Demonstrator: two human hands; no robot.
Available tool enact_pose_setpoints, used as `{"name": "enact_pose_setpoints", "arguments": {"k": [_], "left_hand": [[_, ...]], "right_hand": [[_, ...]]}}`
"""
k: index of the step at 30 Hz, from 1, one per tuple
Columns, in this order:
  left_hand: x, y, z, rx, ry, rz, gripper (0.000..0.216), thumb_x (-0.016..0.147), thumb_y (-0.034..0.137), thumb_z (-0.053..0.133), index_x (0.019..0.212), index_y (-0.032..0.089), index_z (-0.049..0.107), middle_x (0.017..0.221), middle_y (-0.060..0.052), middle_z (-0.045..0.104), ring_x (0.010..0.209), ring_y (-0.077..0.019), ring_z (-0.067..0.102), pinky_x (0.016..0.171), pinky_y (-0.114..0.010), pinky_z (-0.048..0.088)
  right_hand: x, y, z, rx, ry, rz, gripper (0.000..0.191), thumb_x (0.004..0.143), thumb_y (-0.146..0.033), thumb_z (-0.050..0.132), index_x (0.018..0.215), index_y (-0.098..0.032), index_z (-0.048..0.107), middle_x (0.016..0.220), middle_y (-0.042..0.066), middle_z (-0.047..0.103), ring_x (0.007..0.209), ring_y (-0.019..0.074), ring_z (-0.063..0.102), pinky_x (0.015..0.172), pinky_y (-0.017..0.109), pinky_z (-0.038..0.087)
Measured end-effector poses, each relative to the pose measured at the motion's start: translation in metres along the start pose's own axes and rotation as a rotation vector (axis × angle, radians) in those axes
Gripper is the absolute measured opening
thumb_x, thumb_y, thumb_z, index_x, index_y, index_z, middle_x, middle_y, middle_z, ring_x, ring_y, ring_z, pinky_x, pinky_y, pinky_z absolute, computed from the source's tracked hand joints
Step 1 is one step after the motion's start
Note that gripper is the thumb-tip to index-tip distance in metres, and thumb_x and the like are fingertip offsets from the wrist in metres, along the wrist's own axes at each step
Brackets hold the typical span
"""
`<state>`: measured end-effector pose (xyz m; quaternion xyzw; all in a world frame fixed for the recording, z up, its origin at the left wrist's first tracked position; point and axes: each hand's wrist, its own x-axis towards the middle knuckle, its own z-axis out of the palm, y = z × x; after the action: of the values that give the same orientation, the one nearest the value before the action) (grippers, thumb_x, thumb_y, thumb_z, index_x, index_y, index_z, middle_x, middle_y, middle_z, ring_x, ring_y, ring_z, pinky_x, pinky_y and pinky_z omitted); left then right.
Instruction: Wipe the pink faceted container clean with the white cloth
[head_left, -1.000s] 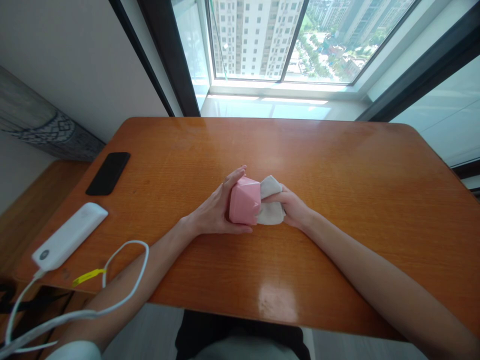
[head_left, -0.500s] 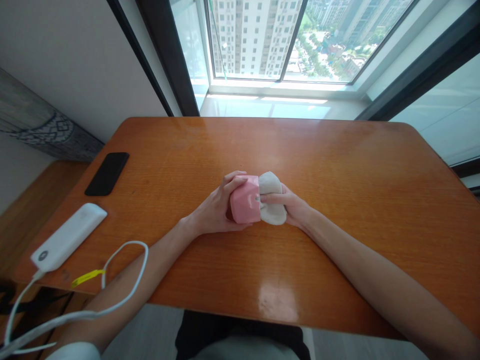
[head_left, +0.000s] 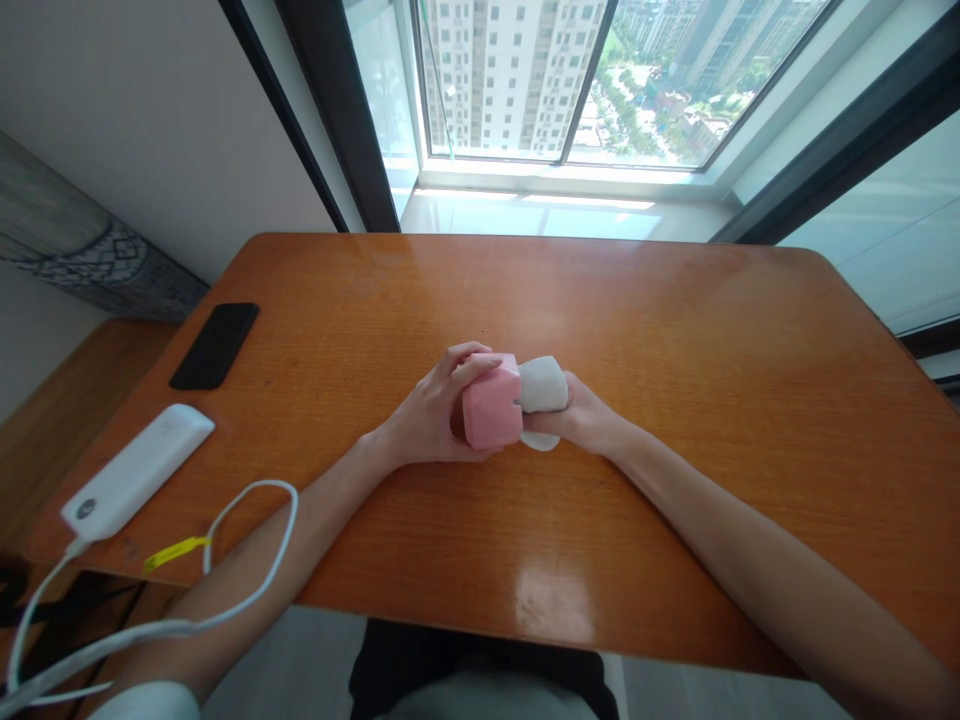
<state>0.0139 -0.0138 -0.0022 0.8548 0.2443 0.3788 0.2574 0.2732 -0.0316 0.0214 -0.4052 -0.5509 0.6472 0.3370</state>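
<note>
Over the middle of the brown wood-grained desk [head_left: 675,330], we see a small pink faceted block with a smooth surface [head_left: 491,402], and a white, soft-looking, cloth-like piece [head_left: 544,384] sticking out from its right side. We cannot tell whether the block touches the desk. Our left hand [head_left: 439,405] is curled around the block, holding it from its left side; our right hand [head_left: 589,415] grips the white piece narrowly, a finger lying across it towards the block. Well apart, near the desk's left edge, we have a flat black phone-like slab [head_left: 215,346] and, just nearer us, a white oblong device with a round dark mark [head_left: 139,470]. A white cable [head_left: 283,540] with a yellow tag [head_left: 174,554] loops across our left forearm. Beyond the desk stands a dark-framed window [head_left: 510,100].
</note>
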Motion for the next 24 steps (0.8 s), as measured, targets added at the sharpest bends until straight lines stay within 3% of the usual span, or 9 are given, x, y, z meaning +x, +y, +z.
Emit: {"name": "enact_pose_setpoints", "arguments": {"k": [5,8,11,15,19,24], "left_hand": [[0.000,0.002,-0.001,0.029,-0.035,-0.004,0.113,0.072,0.047,0.101,0.166,0.037,0.039,0.159,-0.016,0.050,0.141,-0.0407,0.061,0.114,-0.056,0.059],[0.000,0.002,-0.001,0.027,-0.041,-0.007,0.112,0.072,0.046,0.101,0.165,0.036,0.040,0.160,-0.017,0.050,0.143,-0.0407,0.061,0.115,-0.057,0.058],[0.000,0.002,0.000,0.014,-0.043,0.001,0.112,0.071,0.045,0.101,0.165,0.036,0.041,0.160,-0.018,0.049,0.142,-0.0415,0.061,0.113,-0.058,0.059],[0.000,0.000,-0.001,-0.012,-0.040,0.013,0.114,0.073,0.046,0.101,0.167,0.036,0.038,0.160,-0.018,0.050,0.143,-0.0417,0.061,0.114,-0.058,0.059],[0.002,0.000,-0.005,-0.034,-0.029,0.014,0.120,0.072,0.046,0.102,0.171,0.036,0.036,0.161,-0.017,0.053,0.145,-0.0426,0.060,0.118,-0.059,0.056],[0.004,-0.001,-0.011,-0.069,-0.037,-0.033,0.123,0.070,0.045,0.104,0.172,0.035,0.035,0.161,-0.016,0.056,0.143,-0.0409,0.063,0.120,-0.056,0.056]], "right_hand": [[-0.001,-0.002,0.001,-0.120,-0.062,-0.156,0.029,0.075,-0.030,0.089,0.068,-0.019,0.063,0.065,-0.005,0.054,0.061,0.0107,0.047,0.056,0.024,0.040],[-0.001,-0.002,-0.002,-0.239,-0.142,-0.278,0.027,0.082,-0.023,0.076,0.064,-0.020,0.056,0.064,-0.006,0.049,0.060,0.0091,0.042,0.055,0.023,0.035],[-0.002,-0.003,-0.003,-0.355,-0.192,-0.420,0.022,0.087,-0.015,0.065,0.066,-0.019,0.059,0.073,-0.003,0.058,0.064,0.0102,0.050,0.059,0.024,0.039],[-0.002,-0.004,0.000,-0.512,-0.196,-0.654,0.036,0.099,-0.013,0.060,0.064,-0.021,0.055,0.074,-0.001,0.062,0.065,0.0115,0.054,0.062,0.026,0.041],[-0.001,-0.004,0.001,-0.659,-0.177,-0.761,0.038,0.110,-0.023,0.060,0.073,-0.023,0.066,0.086,0.004,0.076,0.078,0.0177,0.068,0.075,0.031,0.054],[0.000,-0.006,0.002,-0.789,-0.190,-0.878,0.027,0.113,-0.028,0.061,0.092,-0.025,0.078,0.105,0.008,0.084,0.102,0.0238,0.077,0.093,0.037,0.062]]}}
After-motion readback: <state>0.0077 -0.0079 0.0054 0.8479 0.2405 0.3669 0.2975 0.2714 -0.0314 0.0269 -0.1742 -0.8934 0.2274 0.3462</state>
